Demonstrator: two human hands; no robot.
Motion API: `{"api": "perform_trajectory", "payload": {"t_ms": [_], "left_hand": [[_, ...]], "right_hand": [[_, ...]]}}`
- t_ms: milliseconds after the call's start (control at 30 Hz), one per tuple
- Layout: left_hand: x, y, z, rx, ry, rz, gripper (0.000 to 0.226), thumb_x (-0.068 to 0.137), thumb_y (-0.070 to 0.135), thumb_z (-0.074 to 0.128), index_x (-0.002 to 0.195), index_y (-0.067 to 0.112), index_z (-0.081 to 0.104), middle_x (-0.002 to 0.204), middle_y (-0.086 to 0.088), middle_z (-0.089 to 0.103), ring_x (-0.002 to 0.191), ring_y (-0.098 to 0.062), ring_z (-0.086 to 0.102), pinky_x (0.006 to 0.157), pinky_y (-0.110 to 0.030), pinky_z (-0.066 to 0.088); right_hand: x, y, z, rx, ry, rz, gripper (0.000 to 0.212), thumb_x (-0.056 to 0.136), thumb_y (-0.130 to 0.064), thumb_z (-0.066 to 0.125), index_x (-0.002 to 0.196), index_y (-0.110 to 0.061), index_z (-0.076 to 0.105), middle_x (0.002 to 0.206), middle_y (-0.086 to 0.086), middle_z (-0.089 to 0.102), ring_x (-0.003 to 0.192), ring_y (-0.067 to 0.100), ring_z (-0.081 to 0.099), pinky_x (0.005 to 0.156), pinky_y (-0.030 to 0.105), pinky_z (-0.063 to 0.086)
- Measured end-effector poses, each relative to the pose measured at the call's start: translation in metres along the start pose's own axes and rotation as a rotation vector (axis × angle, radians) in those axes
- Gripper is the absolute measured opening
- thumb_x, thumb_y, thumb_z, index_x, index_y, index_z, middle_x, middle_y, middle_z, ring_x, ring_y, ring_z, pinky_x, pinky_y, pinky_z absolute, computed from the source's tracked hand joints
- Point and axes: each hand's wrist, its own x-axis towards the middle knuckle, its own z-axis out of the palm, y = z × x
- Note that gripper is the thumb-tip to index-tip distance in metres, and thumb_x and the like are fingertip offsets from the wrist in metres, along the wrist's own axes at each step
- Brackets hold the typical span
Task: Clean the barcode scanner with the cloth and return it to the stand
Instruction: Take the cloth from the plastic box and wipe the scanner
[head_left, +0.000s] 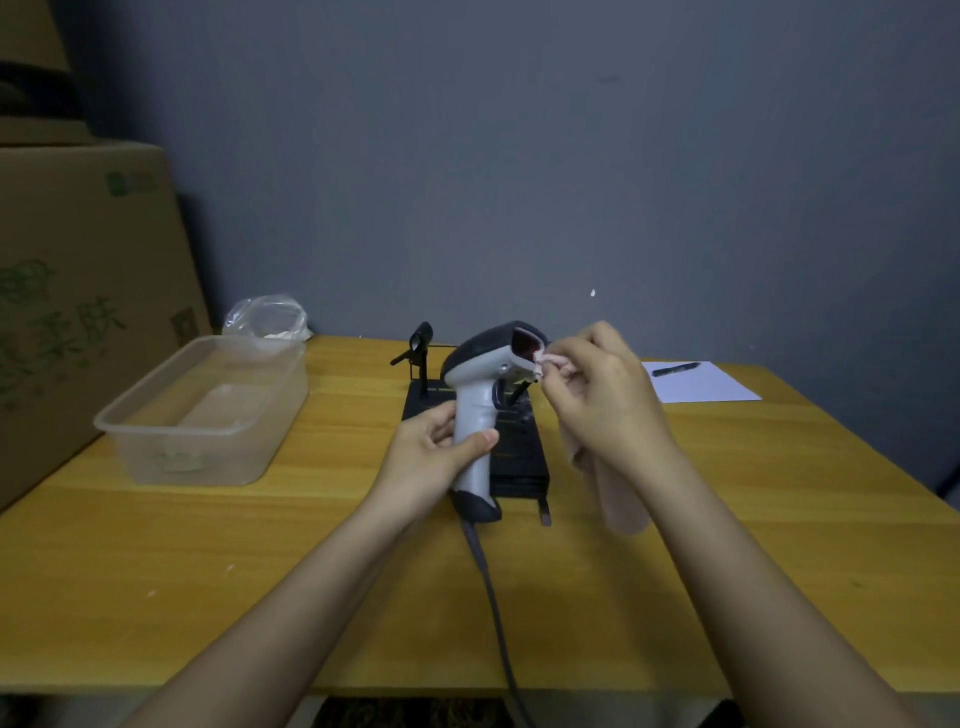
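Because the barcode scanner (480, 384) is a rigid plastic pistol shape with a smooth grey shell, you can likely count on it being light and stiff, though a little slick; its handle is the sound place to grip, and that is where your left hand (441, 447) has it, fingers and thumb wrapped round the middle of the grip. It stands upright above the black stand (519, 452), held clear of the tabletop (311, 571), its head turned to your right and its cable (493, 597) trailing down toward you. The dark red window at the front is probably the part most easily scratched, so judge your pressure lightly there. Your right hand (597, 395) pinches a bunched corner of the cloth (618, 499) between the fingertips, pressing it to the lower edge of that window, while the soft, limp remainder hangs below your wrist. The two hands sit close together, the scanner's head between them. The stand's cradle, just behind your left hand, is vacant.
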Motion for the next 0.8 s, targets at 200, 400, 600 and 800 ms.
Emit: {"api": "perform_trajectory", "payload": {"t_ms": [200,400,600,800], "left_hand": [[0.001,0.002,-0.002,0.092,-0.076,-0.016,0.04,0.081,0.013,0.068,0.121,0.015,0.06,0.113,-0.005,0.07,0.1,-0.018,0.068,0.089,-0.038,0.054],[0.002,0.003,-0.002,0.106,-0.037,-0.035,0.04,0.084,0.007,0.064,0.123,0.01,0.058,0.112,-0.006,0.069,0.099,-0.017,0.068,0.088,-0.038,0.055],[0.001,0.002,0.003,0.177,-0.036,-0.029,0.034,0.087,0.011,0.062,0.12,0.013,0.055,0.11,-0.001,0.065,0.095,-0.008,0.063,0.081,-0.023,0.051],[-0.001,0.002,-0.001,0.181,-0.043,-0.042,0.035,0.086,0.011,0.061,0.121,0.014,0.054,0.111,0.001,0.064,0.1,-0.008,0.062,0.083,-0.021,0.049]], "right_hand": [[0.0,-0.02,-0.003,0.353,0.204,-0.007,0.019,0.079,-0.012,0.073,0.091,-0.01,0.059,0.088,0.001,0.063,0.082,0.009,0.059,0.071,0.017,0.044],[-0.006,-0.022,0.006,0.352,0.191,-0.164,0.016,0.082,-0.001,0.067,0.098,-0.003,0.066,0.101,0.01,0.063,0.095,0.008,0.057,0.084,0.013,0.041],[0.005,-0.017,0.009,-0.024,0.163,-0.236,0.013,0.08,0.001,0.059,0.091,-0.004,0.063,0.09,0.01,0.064,0.082,0.03,0.057,0.071,0.027,0.038],[0.006,-0.013,0.006,-0.161,0.007,-0.159,0.007,0.08,-0.003,0.06,0.085,-0.003,0.055,0.083,0.015,0.059,0.076,0.034,0.052,0.062,0.031,0.03]]}}
